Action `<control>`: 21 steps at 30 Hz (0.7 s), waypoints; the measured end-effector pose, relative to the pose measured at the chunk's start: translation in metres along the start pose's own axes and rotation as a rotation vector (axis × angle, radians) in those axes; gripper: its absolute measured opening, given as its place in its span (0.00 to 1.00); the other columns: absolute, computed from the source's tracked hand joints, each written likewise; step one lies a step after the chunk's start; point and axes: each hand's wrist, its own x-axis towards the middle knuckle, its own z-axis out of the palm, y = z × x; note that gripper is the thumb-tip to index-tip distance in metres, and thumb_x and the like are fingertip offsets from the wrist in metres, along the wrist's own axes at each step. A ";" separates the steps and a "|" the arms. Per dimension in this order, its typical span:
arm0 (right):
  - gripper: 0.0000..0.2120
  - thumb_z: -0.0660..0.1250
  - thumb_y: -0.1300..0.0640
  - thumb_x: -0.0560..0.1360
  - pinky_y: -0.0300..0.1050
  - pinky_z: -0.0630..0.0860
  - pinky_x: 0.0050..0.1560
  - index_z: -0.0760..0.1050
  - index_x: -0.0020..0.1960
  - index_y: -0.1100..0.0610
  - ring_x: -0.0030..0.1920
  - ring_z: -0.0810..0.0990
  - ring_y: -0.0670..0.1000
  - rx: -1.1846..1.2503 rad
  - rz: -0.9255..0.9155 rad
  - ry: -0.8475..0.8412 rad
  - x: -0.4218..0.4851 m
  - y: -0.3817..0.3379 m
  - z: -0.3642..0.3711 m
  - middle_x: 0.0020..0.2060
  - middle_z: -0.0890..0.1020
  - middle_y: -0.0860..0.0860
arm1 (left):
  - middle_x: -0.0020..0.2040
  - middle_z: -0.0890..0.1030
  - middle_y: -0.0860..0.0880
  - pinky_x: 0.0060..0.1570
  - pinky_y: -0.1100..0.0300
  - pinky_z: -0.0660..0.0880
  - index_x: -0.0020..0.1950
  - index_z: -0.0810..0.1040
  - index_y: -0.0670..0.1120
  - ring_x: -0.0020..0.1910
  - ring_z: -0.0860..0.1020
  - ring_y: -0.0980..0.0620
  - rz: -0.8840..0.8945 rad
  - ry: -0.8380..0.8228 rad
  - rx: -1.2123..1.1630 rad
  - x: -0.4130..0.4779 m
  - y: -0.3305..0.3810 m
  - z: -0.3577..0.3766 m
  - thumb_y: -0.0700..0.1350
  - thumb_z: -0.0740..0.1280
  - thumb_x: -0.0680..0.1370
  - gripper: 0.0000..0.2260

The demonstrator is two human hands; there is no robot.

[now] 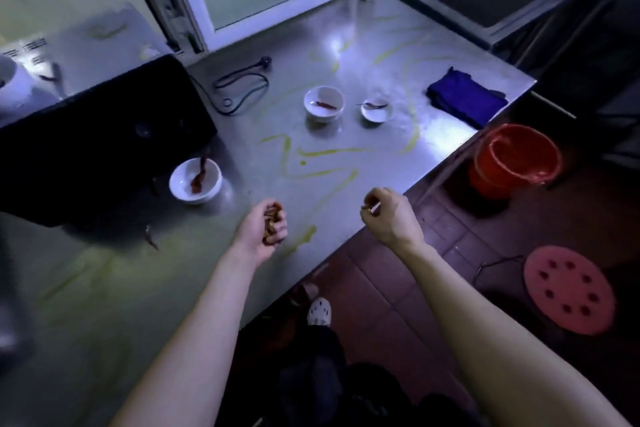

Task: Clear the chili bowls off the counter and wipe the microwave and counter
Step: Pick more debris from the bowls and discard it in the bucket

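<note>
— So, how far along are we?

— Early, by our reckoning. Three white bowls sit on the counter (346, 184): the near bowl (195, 182) just beside the microwave (104, 149), with a red chili in it, the middle bowl (323, 103) with another chili, and the small bowl (376, 110) with what looks like a thin dark stem across its rim. Yellow streaks (311, 170) run over the steel, and a loose chili (151, 237) lies near the microwave's front corner. Nothing looks wiped yet.

— And our hands?

— Our left hand (268, 227) is curled closed around a clump of reddish-brown chilies (273, 218), palm turned up. Our right hand (388, 215) has its fingertips pressed together on something small and pale; we cannot tell what it is.

— Where do the bowls lie from there?

— From the left hand, the near bowl is at about ten o'clock, close by. The middle bowl is at one o'clock, well apart, and the small bowl sits just beside it to the right. From the right hand both far bowls are near twelve.

— What is left, then?

— Nearly everything, we judge: all three bowls, then the microwave and counter. The blue cloth (465, 100) lies folded at the far right edge, at one o'clock from the right hand, untouched. A red bucket (516, 158) stands on the floor below that edge.
</note>
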 end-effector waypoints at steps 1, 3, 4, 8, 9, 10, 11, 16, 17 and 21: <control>0.02 0.71 0.58 0.74 0.52 0.80 0.46 0.79 0.46 0.54 0.41 0.82 0.54 -0.003 0.014 0.023 0.007 0.012 -0.012 0.44 0.82 0.50 | 0.30 0.72 0.50 0.15 0.66 0.54 0.40 0.70 0.46 0.20 0.64 0.57 -0.017 0.006 0.056 0.014 -0.003 0.019 0.45 0.59 0.87 0.15; 0.02 0.72 0.58 0.74 0.50 0.79 0.47 0.80 0.46 0.53 0.40 0.81 0.52 -0.008 0.049 0.061 0.022 0.041 -0.034 0.43 0.81 0.49 | 0.29 0.72 0.49 0.15 0.67 0.54 0.40 0.70 0.46 0.19 0.65 0.57 -0.016 0.013 0.173 0.043 -0.010 0.059 0.46 0.61 0.87 0.16; 0.02 0.72 0.58 0.74 0.50 0.79 0.47 0.80 0.46 0.53 0.40 0.81 0.52 -0.010 0.067 0.074 0.031 0.055 -0.045 0.42 0.80 0.48 | 0.29 0.72 0.48 0.16 0.68 0.55 0.39 0.70 0.46 0.19 0.65 0.56 0.004 0.020 0.239 0.060 -0.013 0.079 0.46 0.62 0.87 0.16; 0.03 0.72 0.58 0.73 0.51 0.81 0.46 0.80 0.46 0.51 0.41 0.80 0.50 -0.017 0.163 0.122 0.073 0.118 -0.087 0.42 0.79 0.46 | 0.29 0.71 0.47 0.24 0.67 0.54 0.37 0.73 0.46 0.20 0.61 0.54 0.086 -0.005 0.541 0.131 -0.028 0.173 0.45 0.65 0.84 0.15; 0.03 0.72 0.58 0.73 0.52 0.81 0.46 0.80 0.46 0.52 0.41 0.80 0.51 -0.033 0.191 0.135 0.082 0.133 -0.098 0.41 0.79 0.46 | 0.30 0.71 0.47 0.26 0.65 0.53 0.37 0.73 0.46 0.21 0.61 0.53 0.084 -0.025 0.609 0.147 -0.032 0.198 0.45 0.65 0.83 0.15; 0.03 0.72 0.58 0.73 0.52 0.80 0.46 0.80 0.45 0.52 0.41 0.80 0.51 -0.047 0.218 0.145 0.091 0.146 -0.111 0.41 0.79 0.47 | 0.29 0.70 0.46 0.28 0.64 0.53 0.36 0.72 0.46 0.21 0.60 0.53 0.080 -0.043 0.682 0.164 -0.037 0.225 0.44 0.65 0.82 0.14; 0.03 0.72 0.59 0.73 0.53 0.80 0.45 0.79 0.44 0.53 0.40 0.80 0.52 -0.055 0.242 0.153 0.099 0.158 -0.125 0.41 0.78 0.48 | 0.29 0.70 0.46 0.29 0.63 0.53 0.36 0.72 0.46 0.22 0.60 0.52 0.080 -0.063 0.753 0.179 -0.042 0.251 0.43 0.65 0.81 0.13; 0.03 0.73 0.58 0.74 0.55 0.80 0.48 0.81 0.47 0.55 0.43 0.80 0.53 -0.060 0.363 0.256 0.134 0.230 -0.185 0.42 0.79 0.51 | 0.25 0.75 0.48 0.29 0.57 0.67 0.30 0.77 0.46 0.26 0.72 0.47 0.259 -0.205 1.283 0.242 -0.078 0.374 0.47 0.63 0.79 0.17; 0.03 0.73 0.58 0.74 0.55 0.80 0.48 0.81 0.47 0.54 0.43 0.80 0.53 -0.049 0.392 0.281 0.138 0.245 -0.196 0.43 0.80 0.50 | 0.27 0.78 0.46 0.33 0.53 0.71 0.31 0.79 0.44 0.29 0.75 0.45 0.344 -0.244 1.429 0.250 -0.086 0.396 0.48 0.64 0.79 0.17; 0.04 0.73 0.58 0.76 0.54 0.81 0.48 0.83 0.50 0.51 0.45 0.81 0.53 -0.004 0.500 0.346 0.148 0.309 -0.232 0.45 0.80 0.48 | 0.33 0.79 0.41 0.42 0.45 0.75 0.33 0.72 0.42 0.40 0.78 0.36 0.630 -0.400 1.760 0.283 -0.122 0.478 0.51 0.63 0.83 0.21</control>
